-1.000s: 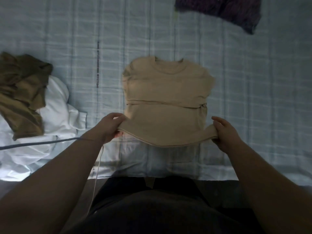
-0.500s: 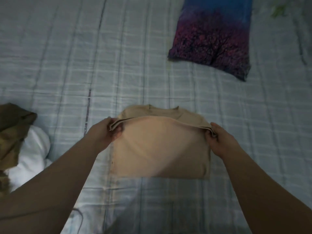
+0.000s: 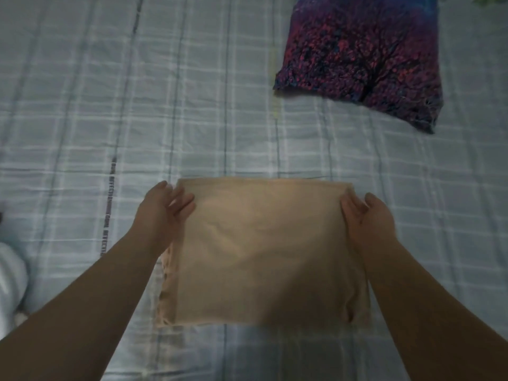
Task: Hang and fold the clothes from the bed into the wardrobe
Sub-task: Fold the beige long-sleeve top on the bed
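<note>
Head view, looking down on the bed with the pale blue-grey checked cotton sheet (image 3: 82, 127).

Counts: one folded beige knit top (image 3: 264, 251); one purple, red and blue tree-print pillow (image 3: 362, 56); one heap of white cloth (image 3: 9, 276), only partly in frame; two bare hands.

Beige top: lies flat on the sheet as a roughly square folded packet, low centre of frame. Stacked layer edges show along its 9 o'clock side. Neckline not visible.

Left hand (image 3: 162, 213): at the packet's 10 o'clock corner, fingers (image 3: 182, 206) spread and laid flat on the top layer. Hand open; nothing pinched, so far as the view shows.

Right hand (image 3: 368, 218): at the 2 o'clock corner, fingers extended against the fabric edge, thumb raised clear. Open as well; whether the fingertips tuck under the edge cannot be told.

Pillow: at 1 o'clock from the packet, well apart from it, lying on the sheet.

White cloth: at 9 o'clock, frame edge, well apart from the packet.

No containers in view; wardrobe not in frame.
</note>
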Demonstrator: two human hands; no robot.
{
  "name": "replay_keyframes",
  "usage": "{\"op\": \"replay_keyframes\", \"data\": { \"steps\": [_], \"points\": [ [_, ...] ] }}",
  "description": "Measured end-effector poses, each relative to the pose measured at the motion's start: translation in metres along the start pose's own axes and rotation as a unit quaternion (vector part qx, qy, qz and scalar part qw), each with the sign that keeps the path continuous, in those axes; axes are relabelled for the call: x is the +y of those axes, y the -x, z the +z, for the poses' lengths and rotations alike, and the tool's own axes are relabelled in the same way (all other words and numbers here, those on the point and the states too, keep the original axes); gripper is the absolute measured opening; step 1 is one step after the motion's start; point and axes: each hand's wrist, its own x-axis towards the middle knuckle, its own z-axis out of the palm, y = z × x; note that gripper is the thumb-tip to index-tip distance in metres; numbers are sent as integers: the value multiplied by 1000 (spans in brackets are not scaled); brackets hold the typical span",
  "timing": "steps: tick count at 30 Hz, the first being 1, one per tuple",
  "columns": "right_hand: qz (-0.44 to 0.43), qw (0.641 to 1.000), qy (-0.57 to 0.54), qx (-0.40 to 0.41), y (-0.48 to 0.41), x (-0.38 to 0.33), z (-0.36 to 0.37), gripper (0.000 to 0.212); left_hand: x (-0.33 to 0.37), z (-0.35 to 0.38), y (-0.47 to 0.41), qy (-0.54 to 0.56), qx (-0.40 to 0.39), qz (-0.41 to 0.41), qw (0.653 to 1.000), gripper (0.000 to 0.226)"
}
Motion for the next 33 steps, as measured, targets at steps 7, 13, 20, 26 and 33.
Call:
{"op": "replay_keyframes", "data": {
  "steps": [7,13,20,26,33],
  "points": [
    [-192,974,120,25,53,28,22,47,-60,-15,43,-588,-79,376,712,52],
    [-347,884,312,-13,113,77,16,51,-118,-57,82,-770,-98,399,489,58],
    [-341,873,341,-73,106,120,6,60,-122,-95,58,-790,-115,412,439,59],
    [-383,860,326,-82,86,141,7,62,-123,-107,37,-784,-129,443,415,60],
    [-403,841,339,-122,77,141,-7,64,-117,-109,40,-783,-145,445,410,60]
  ]
}}
